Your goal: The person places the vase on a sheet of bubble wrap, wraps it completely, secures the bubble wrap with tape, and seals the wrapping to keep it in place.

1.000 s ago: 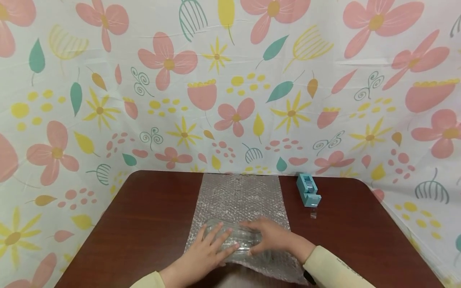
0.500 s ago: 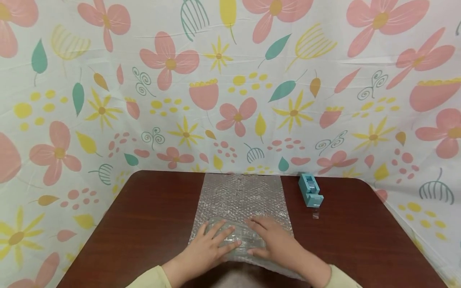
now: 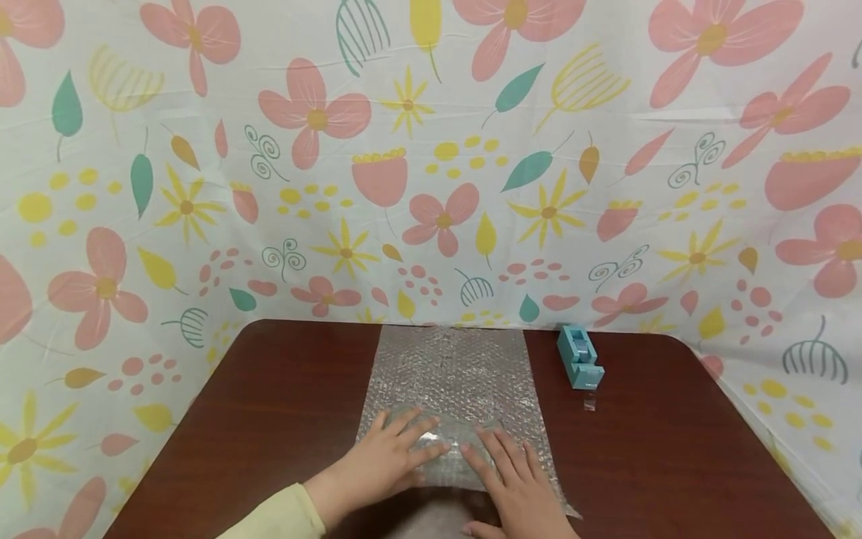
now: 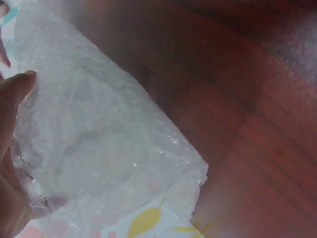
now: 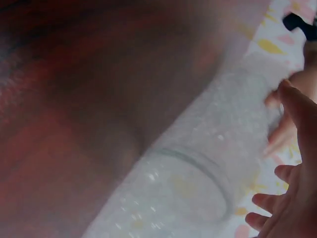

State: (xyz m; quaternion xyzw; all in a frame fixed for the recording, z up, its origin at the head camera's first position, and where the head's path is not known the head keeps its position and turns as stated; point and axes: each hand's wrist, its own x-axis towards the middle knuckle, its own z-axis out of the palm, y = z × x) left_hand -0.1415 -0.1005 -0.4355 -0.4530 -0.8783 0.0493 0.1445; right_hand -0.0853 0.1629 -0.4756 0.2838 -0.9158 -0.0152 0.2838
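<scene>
Bubble wrap [image 3: 458, 370] veils the clear container [image 5: 198, 191], leaving its full shape unclear. The head view's bottom edge cuts off the right hand [image 3: 521, 490]. Marks on the blue tape dispenser [image 3: 579, 357] are too small to read.

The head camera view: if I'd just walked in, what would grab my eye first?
Probably the floral backdrop, its big pink blooms rising behind the dark table. Next, the silvery bubble wrap running down the table's middle, with the left hand and right hand spread at its near end. Then the light-blue tape dispenser, toward the back right.
</scene>
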